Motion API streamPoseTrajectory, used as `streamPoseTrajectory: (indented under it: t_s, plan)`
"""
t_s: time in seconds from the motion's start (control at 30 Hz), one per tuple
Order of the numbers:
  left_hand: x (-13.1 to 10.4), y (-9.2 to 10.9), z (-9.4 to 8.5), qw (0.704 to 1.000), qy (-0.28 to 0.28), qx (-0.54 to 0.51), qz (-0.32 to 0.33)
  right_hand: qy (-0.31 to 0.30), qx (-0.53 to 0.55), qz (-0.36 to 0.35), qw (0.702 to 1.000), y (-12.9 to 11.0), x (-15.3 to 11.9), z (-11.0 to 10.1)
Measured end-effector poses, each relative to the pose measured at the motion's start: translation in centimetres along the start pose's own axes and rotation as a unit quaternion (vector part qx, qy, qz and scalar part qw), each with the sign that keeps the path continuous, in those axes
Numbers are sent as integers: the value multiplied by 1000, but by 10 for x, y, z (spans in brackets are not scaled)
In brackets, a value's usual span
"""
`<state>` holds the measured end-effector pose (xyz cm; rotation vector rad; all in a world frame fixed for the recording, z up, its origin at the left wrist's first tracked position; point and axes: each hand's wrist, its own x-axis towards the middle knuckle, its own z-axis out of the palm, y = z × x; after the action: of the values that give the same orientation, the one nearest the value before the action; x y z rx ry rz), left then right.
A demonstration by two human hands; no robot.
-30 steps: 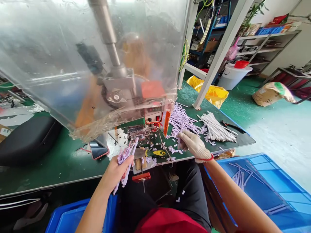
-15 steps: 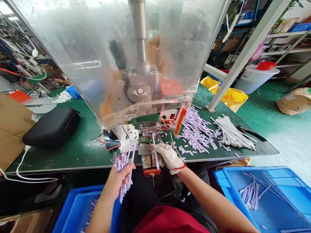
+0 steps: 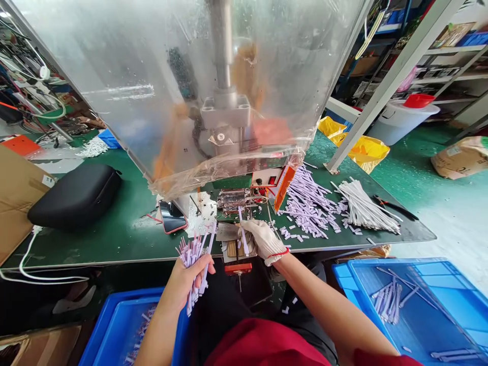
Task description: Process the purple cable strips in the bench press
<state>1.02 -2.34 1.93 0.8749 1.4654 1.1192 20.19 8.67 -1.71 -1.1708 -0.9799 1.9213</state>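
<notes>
My left hand (image 3: 190, 280), bare, is closed around a bundle of thin lavender strips (image 3: 194, 254) with pinkish ends, held upright in front of the table edge. In a white knit glove, my right hand (image 3: 263, 242) pinches a single lavender strip (image 3: 244, 241). The far end of that strip reaches the small metal block (image 3: 233, 199) of the press. Below the strip lie a flat metal plate (image 3: 227, 232) and a red-orange part (image 3: 238, 269). The gloved fingertips are partly hidden.
A cloudy plastic shield (image 3: 145, 122) hangs over the press. Right of it lie a heap of lavender strips (image 3: 307, 203), white strips (image 3: 366, 206) and pliers (image 3: 396, 208). A phone (image 3: 172, 217) and black case (image 3: 76, 195) are left. Blue bins (image 3: 343, 277) flank my legs.
My right hand has moved the single strip slightly forward, toward the metal block. My left hand keeps its bundle in nearly the same place. The view has shifted slightly.
</notes>
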Motion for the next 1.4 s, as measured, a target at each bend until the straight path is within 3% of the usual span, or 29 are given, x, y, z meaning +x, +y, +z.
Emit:
streamPoseTrajectory:
  t_s: [0.17,0.3,0.4,0.53,0.6,0.67,0.73,0.77,0.8,0.87,0.93,0.97,1.07,1.13,1.2,1.3,1.37,1.4]
  plan:
    - [5,-4,-3,1000,-19,16,-4,9,-51,-16,999,-8,-8,-1]
    - [10,-1,-2,998,-43,47,4,76,-142,-122,979,-27,-28,1]
    - [14,8,4,993,-78,92,13,14,-175,-190,966,-37,-46,10]
    - [16,19,11,977,-151,148,16,-14,-165,-160,973,-33,-57,20]
    - [15,21,8,970,-185,159,20,14,-123,-160,979,-35,-58,7]
    - [14,20,-1,969,-193,153,27,107,-94,-199,970,-44,-56,-24]
    - [16,16,-10,980,-152,121,33,252,-150,-238,926,-58,-52,-69]
    - [18,14,-12,987,-117,106,35,299,-248,-231,892,-64,-50,-92]
    - [22,12,-12,991,-79,103,36,315,-380,-206,845,-68,-47,-113]
    - [31,8,-5,989,-17,140,33,289,-601,-152,730,-70,-41,-143]
    - [41,6,12,980,-3,194,37,254,-728,-103,629,-66,-34,-153]
    - [46,5,22,977,-15,210,40,248,-759,-90,596,-63,-31,-153]
    - [61,3,53,973,-61,217,40,261,-786,-99,551,-58,-28,-145]
    - [68,3,67,974,-63,215,42,288,-762,-132,564,-60,-30,-145]
    - [71,4,70,977,-56,203,45,331,-699,-170,611,-64,-36,-148]
    - [67,11,60,985,-67,153,39,375,-580,-230,685,-72,-52,-150]
    - [56,18,46,989,-82,114,41,351,-507,-243,749,-75,-68,-140]
    - [48,22,38,990,-89,101,43,306,-466,-230,798,-74,-75,-131]
